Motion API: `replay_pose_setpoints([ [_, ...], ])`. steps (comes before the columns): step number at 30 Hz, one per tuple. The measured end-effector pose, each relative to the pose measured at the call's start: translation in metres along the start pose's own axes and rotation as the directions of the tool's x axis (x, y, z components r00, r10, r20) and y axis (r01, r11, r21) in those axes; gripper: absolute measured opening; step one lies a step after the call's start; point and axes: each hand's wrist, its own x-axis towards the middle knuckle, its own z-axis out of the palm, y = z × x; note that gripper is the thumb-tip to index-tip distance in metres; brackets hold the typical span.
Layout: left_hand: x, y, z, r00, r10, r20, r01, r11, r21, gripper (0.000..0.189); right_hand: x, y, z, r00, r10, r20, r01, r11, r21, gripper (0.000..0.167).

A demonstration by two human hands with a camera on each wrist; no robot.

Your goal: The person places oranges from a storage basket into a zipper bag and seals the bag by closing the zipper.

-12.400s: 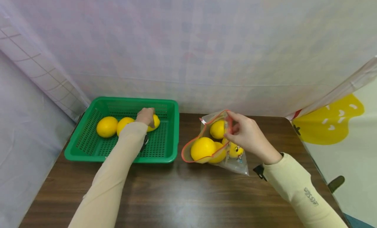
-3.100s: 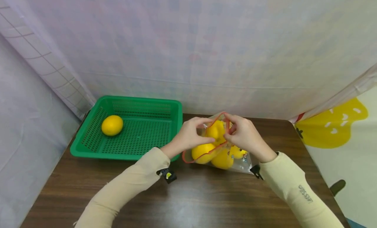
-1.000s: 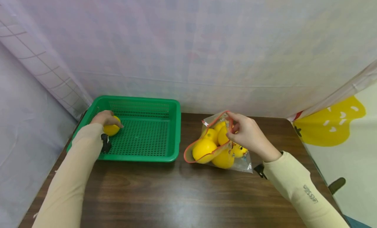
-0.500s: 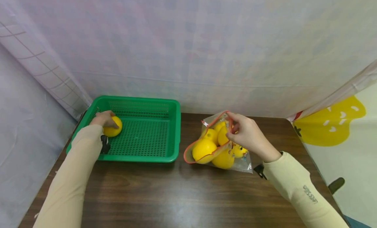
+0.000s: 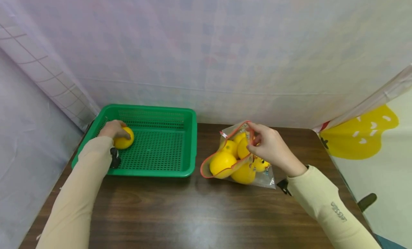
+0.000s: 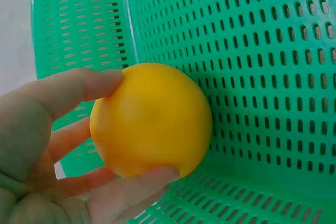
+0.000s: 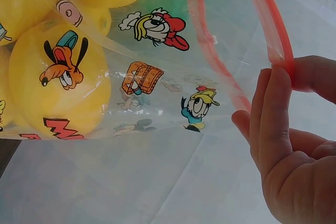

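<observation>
In the green basket, my left hand [image 5: 112, 129] grips a yellow lemon [image 5: 124, 140], near the left wall. The left wrist view has the thumb and fingers [image 6: 134, 190] curled round the lemon [image 6: 157, 121], which looks smooth and round there. My right hand [image 5: 268, 143] pinches the red-edged rim of a clear zip bag [image 5: 270, 182] and holds its mouth apart. Several lemons [image 5: 222, 163] lie inside the bag. From the right wrist, the printed cartoon figures on the bag [image 7: 142, 77] show, with the fingers [image 7: 275, 114] on its red zip strip [image 7: 283, 51].
The green slotted basket [image 5: 190, 149] stands at the back left of the dark wooden table [image 5: 180, 213], left of the bag. A pale patterned curtain [image 5: 206, 55] hangs behind the table. At the right is a panel with a yellow fruit picture [image 5: 360, 141].
Earlier the basket held several lemons; now only the gripped one shows there. The bag has filled up. The left hand went from bag back to basket and took hold of that lemon.
</observation>
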Motion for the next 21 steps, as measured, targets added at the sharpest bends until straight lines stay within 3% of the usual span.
replay_pose_setpoints([
  [4, 0.001, 0.001, -0.001, 1.0, 0.023, -0.008, -0.023, 1.0, 0.004, 0.062, 0.0, 0.0, 0.0, 1.0, 0.002, 0.003, -0.002, 1.0, -0.002, 0.064],
  [8, -0.001, 0.005, 0.001, 0.994, 0.1, -0.041, -0.099, 0.995, 0.031, 0.062, 0.001, 0.001, 0.0, 1.0, 0.0, 0.001, 0.0, 1.0, -0.004, 0.064],
  [13, -0.01, 0.018, 0.006, 0.961, 0.248, -0.124, -0.236, 0.966, 0.106, 0.061, 0.001, 0.001, -0.001, 1.0, 0.001, 0.0, -0.001, 1.0, -0.007, 0.063],
  [21, -0.024, 0.042, 0.008, 0.914, 0.368, -0.169, -0.354, 0.929, 0.107, 0.064, 0.003, 0.001, 0.001, 1.0, 0.003, 0.0, -0.003, 1.0, -0.007, 0.064],
])
